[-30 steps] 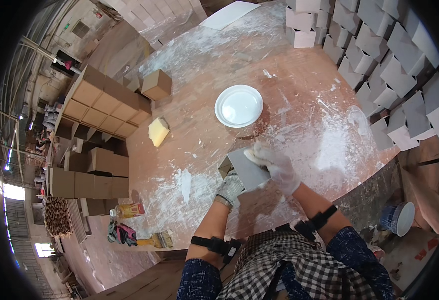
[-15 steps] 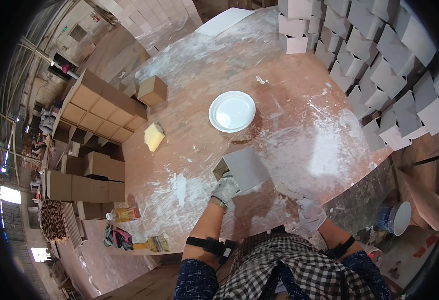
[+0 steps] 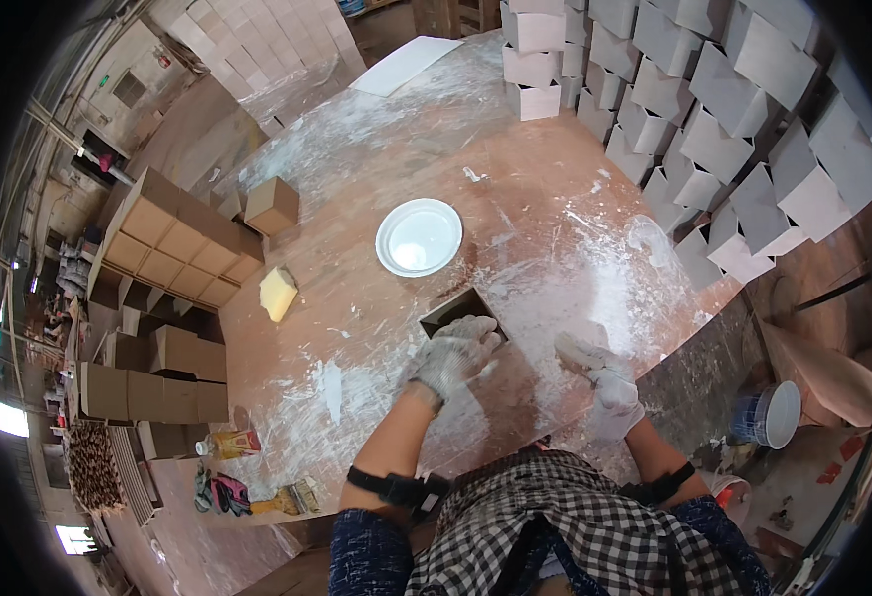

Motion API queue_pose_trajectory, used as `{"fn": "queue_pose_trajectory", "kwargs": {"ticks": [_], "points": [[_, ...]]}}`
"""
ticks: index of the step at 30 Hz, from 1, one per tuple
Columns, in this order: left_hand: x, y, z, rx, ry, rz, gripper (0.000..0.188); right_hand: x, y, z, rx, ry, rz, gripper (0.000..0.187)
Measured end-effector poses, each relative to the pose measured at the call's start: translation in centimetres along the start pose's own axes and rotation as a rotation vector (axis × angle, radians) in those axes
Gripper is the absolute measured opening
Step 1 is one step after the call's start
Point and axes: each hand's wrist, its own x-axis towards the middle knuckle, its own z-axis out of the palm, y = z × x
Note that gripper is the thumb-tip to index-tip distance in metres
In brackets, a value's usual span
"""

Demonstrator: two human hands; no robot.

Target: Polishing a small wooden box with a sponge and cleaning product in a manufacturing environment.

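Observation:
My left hand [image 3: 454,353], in a pale, dirty work glove, lies over a small cardboard box [image 3: 449,310] on the table in front of me. Its fingers curl onto the near edge of the box, whose dark opening faces up and away. Glove and wrist hide much of the box. Off to the right, my right hand [image 3: 603,377] hovers over or rests on the white-smeared tabletop, apart from the box. Its gloved fingers look stretched out, with no held thing that I can make out. Beyond the box stands a white round dish [image 3: 419,237].
A yellow sponge [image 3: 278,294] lies left of the dish. Stacked brown boxes [image 3: 173,238] line the left side; grey-white boxes [image 3: 694,129] tower at the right. A bottle [image 3: 229,444] and a brush [image 3: 292,499] lie at the near left. A bucket [image 3: 769,414] stands right of the table.
The box has turned, its grey side no longer facing up and its opening now showing. My left hand has moved from inside its open end to over its edge. The whole view has shifted slightly.

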Motion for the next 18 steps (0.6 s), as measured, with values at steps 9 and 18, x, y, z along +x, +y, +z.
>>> {"fn": "queue_pose_trajectory", "kwargs": {"ticks": [9, 18], "points": [[-6.6, -2.1, 0.2, 0.305, 0.235, 0.047, 0.049, 3.7, -1.0, 1.4, -0.042, -0.022, 0.006, 0.049], [-6.2, -4.4, 5.8, 0.396, 0.392, 0.101, 0.034, 16.5, -3.5, 8.8, -0.522, -0.369, -0.903, 0.030]]}}
